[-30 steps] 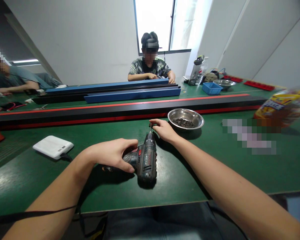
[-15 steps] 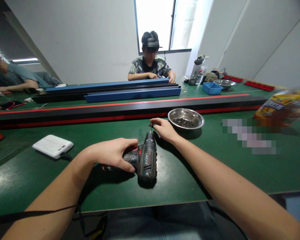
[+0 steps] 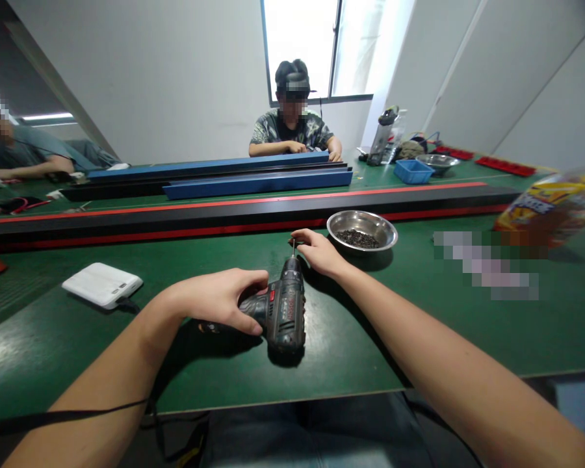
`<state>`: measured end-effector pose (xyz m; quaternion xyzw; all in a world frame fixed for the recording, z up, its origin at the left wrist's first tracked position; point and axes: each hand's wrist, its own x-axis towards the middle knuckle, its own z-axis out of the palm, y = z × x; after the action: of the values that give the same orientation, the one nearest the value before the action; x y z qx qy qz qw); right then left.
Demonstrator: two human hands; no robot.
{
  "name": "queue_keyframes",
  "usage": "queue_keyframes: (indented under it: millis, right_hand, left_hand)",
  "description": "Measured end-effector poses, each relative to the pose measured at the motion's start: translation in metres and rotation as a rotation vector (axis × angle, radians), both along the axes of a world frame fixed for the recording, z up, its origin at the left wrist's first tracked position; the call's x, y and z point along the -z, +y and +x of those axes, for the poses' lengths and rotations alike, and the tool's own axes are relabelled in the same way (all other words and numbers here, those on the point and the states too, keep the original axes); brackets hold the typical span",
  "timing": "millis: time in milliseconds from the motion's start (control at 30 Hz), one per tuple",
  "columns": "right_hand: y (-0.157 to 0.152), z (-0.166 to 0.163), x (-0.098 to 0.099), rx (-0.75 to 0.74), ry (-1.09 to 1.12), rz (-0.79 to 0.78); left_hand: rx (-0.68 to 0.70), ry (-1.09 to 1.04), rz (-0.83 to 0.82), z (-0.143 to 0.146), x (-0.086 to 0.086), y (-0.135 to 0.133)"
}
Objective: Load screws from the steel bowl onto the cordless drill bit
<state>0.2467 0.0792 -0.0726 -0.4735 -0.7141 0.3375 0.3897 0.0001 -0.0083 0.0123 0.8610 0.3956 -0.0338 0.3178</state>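
A black cordless drill [image 3: 286, 312] lies on its side on the green table, its bit pointing away from me. My left hand [image 3: 224, 300] is closed around the drill's handle. At the tip of the drill bit [image 3: 294, 248], the fingers of my right hand [image 3: 316, 250] are bent together. Whatever they pinch there is too small and too hidden to name. Just right of that hand stands a steel bowl [image 3: 385, 242] with many small dark screws [image 3: 357, 238] in it.
Beyond my hands a long black and red bar [image 3: 199, 214] crosses the table, with blue channels [image 3: 258, 185] behind it. A white power bank [image 3: 102, 285] lies left, a snack bag [image 3: 541, 208] right. One person [image 3: 292, 130] sits opposite, another [image 3: 34, 149] at far left.
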Motion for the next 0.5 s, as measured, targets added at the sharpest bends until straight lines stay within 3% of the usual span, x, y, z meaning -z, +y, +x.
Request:
queue_keyframes:
  millis: [500]
  right_hand:
    - [-0.0039,0.0009,-0.0012,0.039,-0.156,0.098]
  left_hand:
    - [-0.001,0.01,-0.001,0.001,-0.0007,-0.0001]
